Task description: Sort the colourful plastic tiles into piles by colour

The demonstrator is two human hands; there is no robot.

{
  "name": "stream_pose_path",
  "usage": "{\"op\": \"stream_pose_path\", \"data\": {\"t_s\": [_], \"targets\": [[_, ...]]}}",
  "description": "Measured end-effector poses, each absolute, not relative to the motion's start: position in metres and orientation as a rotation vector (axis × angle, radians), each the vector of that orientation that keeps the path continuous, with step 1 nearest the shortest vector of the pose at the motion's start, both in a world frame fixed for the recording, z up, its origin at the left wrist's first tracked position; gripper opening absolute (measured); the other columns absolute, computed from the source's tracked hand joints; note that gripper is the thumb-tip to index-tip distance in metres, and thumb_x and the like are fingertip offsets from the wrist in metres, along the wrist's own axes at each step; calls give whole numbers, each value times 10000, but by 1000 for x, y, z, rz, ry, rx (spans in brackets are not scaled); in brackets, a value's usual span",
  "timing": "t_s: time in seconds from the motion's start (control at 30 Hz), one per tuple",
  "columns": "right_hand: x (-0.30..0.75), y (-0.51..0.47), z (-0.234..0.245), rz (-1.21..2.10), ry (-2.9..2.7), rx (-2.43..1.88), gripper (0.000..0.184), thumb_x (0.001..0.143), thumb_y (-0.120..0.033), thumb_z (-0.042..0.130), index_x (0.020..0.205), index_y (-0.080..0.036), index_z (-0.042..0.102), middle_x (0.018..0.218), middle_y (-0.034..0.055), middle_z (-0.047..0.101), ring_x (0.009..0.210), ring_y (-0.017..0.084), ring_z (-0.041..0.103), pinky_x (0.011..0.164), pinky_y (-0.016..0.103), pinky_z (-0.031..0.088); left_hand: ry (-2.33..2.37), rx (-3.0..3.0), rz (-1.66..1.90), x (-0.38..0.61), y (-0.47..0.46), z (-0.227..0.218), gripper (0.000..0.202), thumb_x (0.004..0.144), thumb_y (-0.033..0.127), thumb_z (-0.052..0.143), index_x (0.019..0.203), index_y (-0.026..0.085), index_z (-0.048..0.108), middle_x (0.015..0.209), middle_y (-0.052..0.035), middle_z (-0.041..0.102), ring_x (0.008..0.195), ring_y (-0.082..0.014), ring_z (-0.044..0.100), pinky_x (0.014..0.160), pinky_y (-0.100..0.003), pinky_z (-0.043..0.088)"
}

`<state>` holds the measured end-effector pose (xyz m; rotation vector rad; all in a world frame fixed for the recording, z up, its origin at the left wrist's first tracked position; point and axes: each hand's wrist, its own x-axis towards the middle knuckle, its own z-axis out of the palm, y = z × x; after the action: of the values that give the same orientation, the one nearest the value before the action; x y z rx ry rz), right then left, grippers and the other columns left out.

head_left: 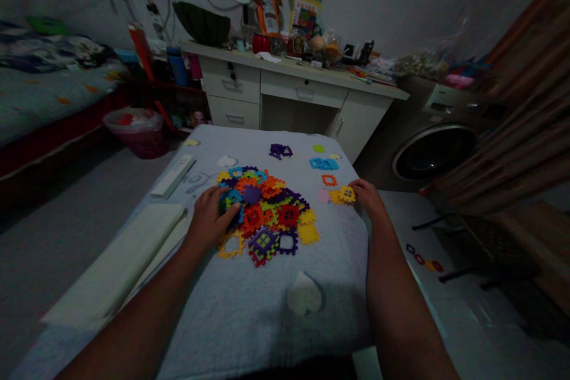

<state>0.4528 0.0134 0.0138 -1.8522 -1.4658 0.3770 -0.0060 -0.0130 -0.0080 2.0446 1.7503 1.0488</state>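
Observation:
A heap of toothed plastic building tiles point(253, 217) in many colours lies on the cloth-covered table. My left hand point(209, 214) rests at the heap's left edge, thumb and fingers apart around some blue and green tiles. At the table's right side, my right hand point(366, 193) pinches the edge of a yellow window tile point(347, 194), which lies over other yellow tiles. Just beyond are an orange square frame tile point(329, 180) and a group of light blue tiles point(324, 164). Purple tiles point(280, 151) sit together toward the far edge.
On the left of the table are a long white box point(173, 176) and a folded pale sheet point(120, 267). A white desk point(303, 89) stands behind, beside a washing machine point(434, 136). Some tiles lie on the floor near a dark chair point(494, 246).

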Motion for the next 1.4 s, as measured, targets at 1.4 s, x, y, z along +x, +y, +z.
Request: {"op": "stream_pose_path", "data": {"t_s": [1.4], "targets": [[287,-12,28,857,-1808,-1285,291,815,-279,603,1088,-194,662,771,-19,641,696,129,573,678,252,452,1668,2154,1037,4,-21,2,599,822,572,572,1295,207,531,1382,-143,444,1324,-350,394,1125,-552,314]]}}
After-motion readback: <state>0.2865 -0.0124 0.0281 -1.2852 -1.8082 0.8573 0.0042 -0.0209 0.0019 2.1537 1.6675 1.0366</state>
